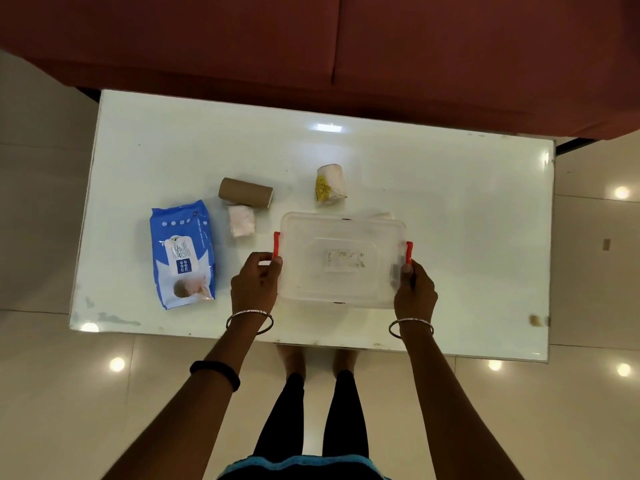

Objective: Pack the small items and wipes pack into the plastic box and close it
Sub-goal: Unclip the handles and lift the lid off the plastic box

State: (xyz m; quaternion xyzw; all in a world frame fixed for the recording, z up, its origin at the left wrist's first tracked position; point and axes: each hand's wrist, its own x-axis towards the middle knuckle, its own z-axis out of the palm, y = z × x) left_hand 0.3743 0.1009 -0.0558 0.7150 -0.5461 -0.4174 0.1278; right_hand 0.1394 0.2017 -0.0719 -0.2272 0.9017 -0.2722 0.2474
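near the table's (450, 209) front edge, at about 6 o'clock on the white top: clear plastic box (341, 261), lid on, red latch (276, 244) at its 9 o'clock end and a second red latch (409, 252) at its 3 o'clock end. left hand (255, 284) closed on the box's 8 o'clock corner, fingers curled just below the latch there. right hand (415, 289) closed on the 4 o'clock corner, thumb up against the other latch. cannot tell whether the box rests on the top or hangs lifted off it. silver bangle on each wrist, black band higher up the left forearm.

at 9 o'clock from the box, well apart from it: blue wipes pack (183, 254), flat, label up. at 10 o'clock: brown cardboard tube (245, 192) on its side, with a small white wrapped packet (242, 220) just beside it toward the box. at 12 o'clock: white roll in yellow-printed wrap (330, 183), near the box but apart. something pale behind the box's 1 o'clock corner, mostly hidden, cannot tell what.

beyond the table at 12 o'clock: reddish-brown sofa (311, 46). glossy tiled floor all round.
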